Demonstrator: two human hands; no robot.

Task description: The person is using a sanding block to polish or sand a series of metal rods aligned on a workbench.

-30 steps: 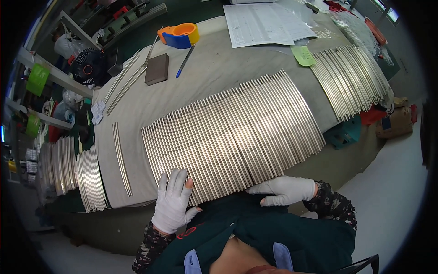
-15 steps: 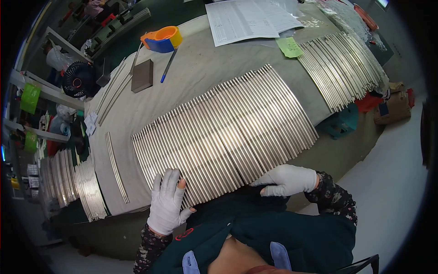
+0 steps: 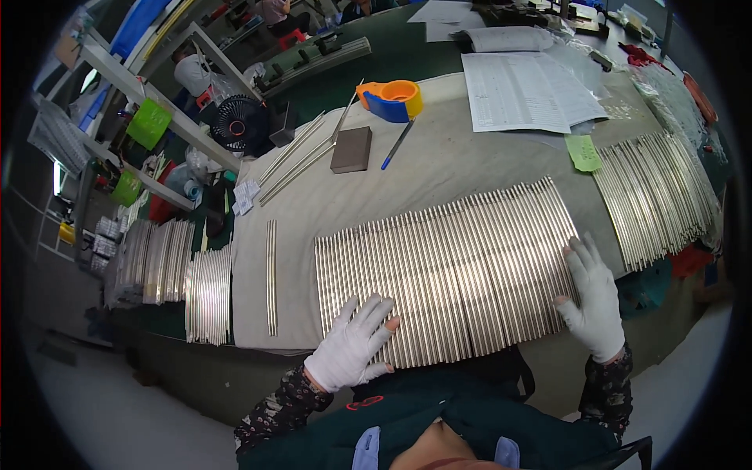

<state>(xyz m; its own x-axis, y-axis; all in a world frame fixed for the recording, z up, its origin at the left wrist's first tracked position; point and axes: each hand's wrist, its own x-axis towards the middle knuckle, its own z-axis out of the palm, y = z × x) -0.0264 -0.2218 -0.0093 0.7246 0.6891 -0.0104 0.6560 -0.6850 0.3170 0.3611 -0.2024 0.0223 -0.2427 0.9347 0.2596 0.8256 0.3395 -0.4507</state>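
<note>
A wide row of shiny metal rods [image 3: 439, 274] lies side by side on the grey cloth-covered table in front of me. Both my hands wear white gloves with some fingertips bare. My left hand [image 3: 354, 345] rests with spread fingers on the near ends of the rods at the row's left part. At the row's right edge, my right hand [image 3: 591, 301] is open, its fingers touching or just beside the outermost rods. A few separate rods [image 3: 271, 278] lie to the left of the row, apart from it.
More rods [image 3: 654, 200] lie at the right under a green sticky note [image 3: 583, 153]. Stacked rods [image 3: 209, 296] sit at the left edge. Farther back are a brown block [image 3: 351, 150], a blue pen [image 3: 398, 144], an orange-and-blue tape dispenser [image 3: 392, 100], printed papers [image 3: 513, 94] and a black fan [image 3: 240, 125].
My right hand has moved from below the row's near edge up to its right edge. My left hand stays on the rods, fingers more spread. The view has turned, shifting the table rightward.
</note>
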